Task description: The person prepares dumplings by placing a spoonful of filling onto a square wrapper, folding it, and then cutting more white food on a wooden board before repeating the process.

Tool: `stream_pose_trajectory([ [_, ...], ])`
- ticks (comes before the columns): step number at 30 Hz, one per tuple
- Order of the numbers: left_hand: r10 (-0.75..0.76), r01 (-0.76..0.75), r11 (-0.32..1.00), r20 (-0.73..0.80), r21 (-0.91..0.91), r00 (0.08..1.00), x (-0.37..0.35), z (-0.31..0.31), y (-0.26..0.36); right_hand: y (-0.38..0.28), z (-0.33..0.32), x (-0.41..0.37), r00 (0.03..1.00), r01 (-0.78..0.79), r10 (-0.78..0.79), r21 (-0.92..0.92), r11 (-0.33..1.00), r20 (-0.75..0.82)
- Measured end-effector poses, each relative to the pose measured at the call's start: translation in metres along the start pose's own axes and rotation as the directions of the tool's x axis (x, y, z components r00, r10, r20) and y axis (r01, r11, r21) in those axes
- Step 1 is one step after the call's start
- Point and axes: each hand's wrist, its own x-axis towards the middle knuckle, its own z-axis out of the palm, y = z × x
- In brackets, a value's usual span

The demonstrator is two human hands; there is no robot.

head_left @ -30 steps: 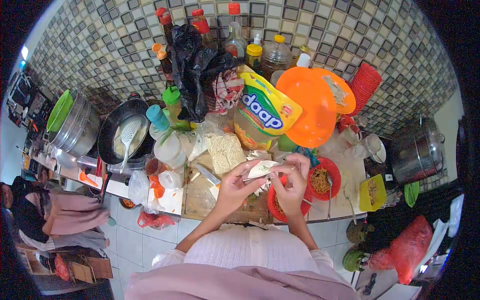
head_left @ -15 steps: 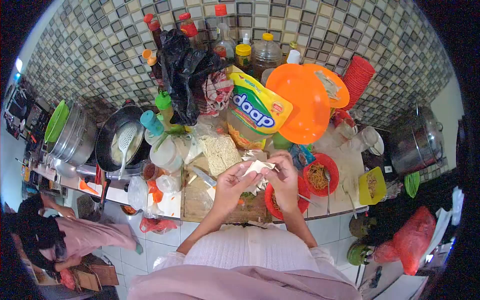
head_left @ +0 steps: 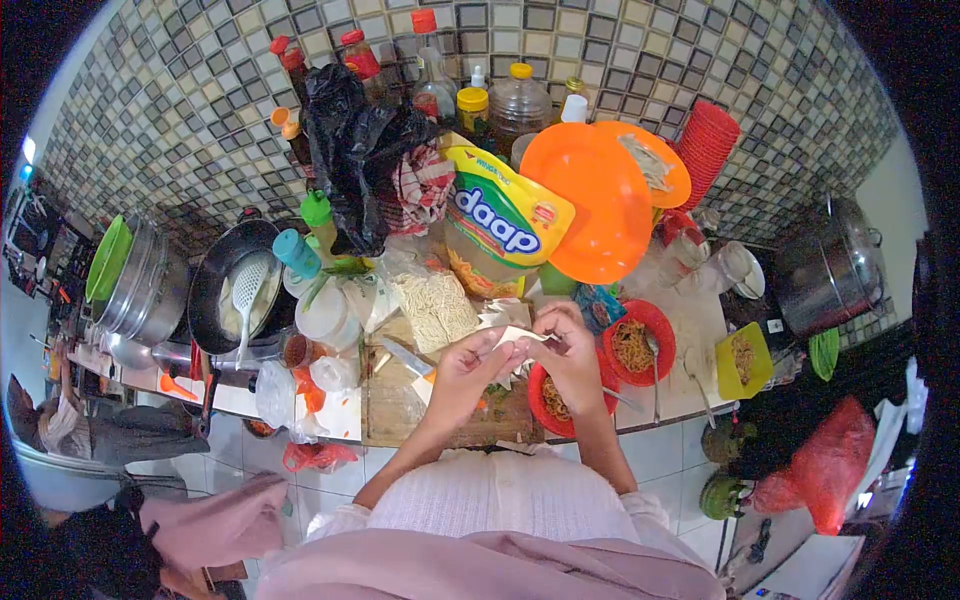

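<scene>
Both hands meet above the right part of a wooden cutting board point(head_left: 400, 410). My left hand point(head_left: 466, 372) pinches the left side of a small pale wrapper sheet point(head_left: 520, 336), and my right hand point(head_left: 566, 350) pinches its right side. More pale wrappers point(head_left: 503, 313) lie just behind the hands. Left of them are a block of dried noodles point(head_left: 436, 308) and a knife point(head_left: 405, 356) on the board. A red bowl of noodles point(head_left: 551, 398) is partly hidden under my right hand; a second red bowl point(head_left: 636, 343) with a spoon stands to its right.
A yellow pouch point(head_left: 500, 220), orange plates point(head_left: 590, 205) and a black bag point(head_left: 360, 140) stand at the back. A wok point(head_left: 232, 290) with a skimmer is left, a yellow-green bowl point(head_left: 745, 362) and large pot point(head_left: 828, 270) right. Other people point(head_left: 200, 525) are at lower left.
The camera view has shifted slightly. The sheet between my fingers looks flatter and more folded over. At lower left the person in pink has moved lower, and another person has come into view.
</scene>
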Motion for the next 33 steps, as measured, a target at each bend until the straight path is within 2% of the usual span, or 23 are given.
stream_pose_trajectory([
  [2,0.017,-0.017,1.000,0.051,0.004,0.999,0.002,-0.003,-0.004,-0.005,0.001,-0.001,0.999,-0.043,0.043,0.051,0.998,-0.008],
  [4,0.016,-0.016,1.000,0.060,0.011,0.998,0.003,-0.004,-0.004,-0.007,0.001,-0.001,0.995,-0.094,0.097,0.200,0.975,-0.008],
  [5,0.018,-0.019,1.000,0.067,0.017,0.998,0.003,-0.004,-0.004,-0.006,0.000,0.000,0.995,-0.094,0.098,0.200,0.975,-0.009],
  [12,-0.041,0.035,0.997,0.083,0.071,0.996,0.008,-0.009,-0.006,0.007,-0.004,0.002,0.996,-0.086,0.087,0.088,0.992,-0.008],
  [14,0.043,-0.054,0.994,0.111,0.099,0.993,0.013,-0.015,-0.011,0.010,-0.004,0.004,0.996,-0.089,0.091,0.082,0.993,-0.017],
  [15,0.043,-0.054,0.994,0.110,0.099,0.993,0.013,-0.014,-0.008,0.011,-0.004,0.006,0.999,-0.050,0.050,-0.006,0.999,0.001],
  [16,0.092,-0.108,0.982,0.107,0.155,0.990,0.013,-0.011,-0.003,0.011,-0.004,0.009,1.000,-0.008,0.011,-0.093,0.996,0.023],
  [17,0.141,-0.161,0.964,0.105,0.211,0.984,0.014,-0.011,0.001,0.009,-0.002,0.011,1.000,-0.010,0.013,-0.093,0.996,0.025],
  [19,0.136,-0.159,0.947,0.099,0.280,0.986,0.017,-0.015,0.004,0.001,0.001,0.016,0.986,0.148,-0.135,-0.133,0.980,0.100],
  [21,0.120,-0.150,0.864,0.093,0.480,0.988,0.018,-0.020,0.015,0.003,-0.003,0.024,0.977,0.180,-0.156,-0.177,0.968,0.145],
  [22,0.120,-0.150,0.864,0.093,0.481,0.988,0.020,-0.022,0.020,0.004,-0.004,0.028,0.966,0.217,-0.177,-0.219,0.951,0.188],
  [24,0.100,-0.170,0.742,0.144,0.648,0.985,0.025,-0.026,0.029,0.000,-0.004,0.035,0.969,0.215,-0.177,-0.225,0.950,0.175],
  [26,0.097,-0.159,0.732,0.129,0.663,0.987,0.025,-0.026,0.038,0.000,-0.003,0.038,0.971,0.212,-0.178,-0.231,0.949,0.160],
  [28,0.092,-0.178,0.708,0.160,0.683,0.983,0.029,-0.033,0.038,0.003,-0.003,0.040,0.981,0.071,-0.025,-0.236,0.969,0.193],
  [29,0.092,-0.177,0.709,0.159,0.683,0.983,0.027,-0.034,0.040,0.006,-0.001,0.040,0.981,0.071,-0.025,-0.236,0.969,0.193],
  [31,0.152,-0.152,0.563,0.079,0.813,0.985,0.020,-0.034,0.048,0.019,0.004,0.039,0.974,-0.157,0.166,-0.068,0.985,0.155],
  [32,0.153,-0.148,0.564,0.073,0.812,0.986,0.019,-0.044,0.045,0.032,0.005,0.038,0.973,-0.159,0.168,-0.069,0.985,0.161],
  [33,0.267,-0.178,0.526,0.037,0.831,0.963,0.016,-0.060,0.040,0.051,0.005,0.038,0.981,-0.150,0.164,-0.124,0.981,0.106],
])
